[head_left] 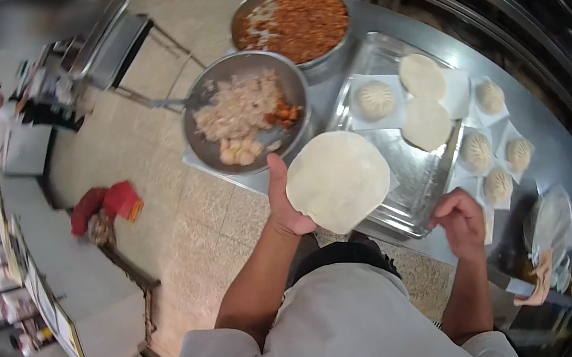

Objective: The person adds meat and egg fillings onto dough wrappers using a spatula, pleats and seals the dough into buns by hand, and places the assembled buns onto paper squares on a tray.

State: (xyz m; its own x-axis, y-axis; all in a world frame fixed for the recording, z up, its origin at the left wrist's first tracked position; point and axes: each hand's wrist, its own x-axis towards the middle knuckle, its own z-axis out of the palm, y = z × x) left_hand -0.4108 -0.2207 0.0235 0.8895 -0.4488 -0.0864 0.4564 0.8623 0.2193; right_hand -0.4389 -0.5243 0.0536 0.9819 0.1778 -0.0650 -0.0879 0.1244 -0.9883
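A round, flat dough wrapper [338, 181] lies across my left hand [286, 205], whose thumb points up beside the wrapper's left edge; its fingers are hidden beneath. Just ahead is a metal bowl [197, 144] of pale minced filling [235, 107] with a reddish-brown patch at its right. My right hand [459, 218] hovers by the near right corner of a metal tray [407, 204], fingers curled in and nothing visible in them. On that tray are two more dough wrappers [426, 122] and a pleated bun [375, 100] on white paper.
Several pleated buns [476, 152] on paper squares stand right of the tray on the metal table [561, 130]. A large pan of reddish-brown filling [293, 24] sits behind the bowl. A cloth [537, 279] hangs at the lower right. Another person [33, 108] stands far left.
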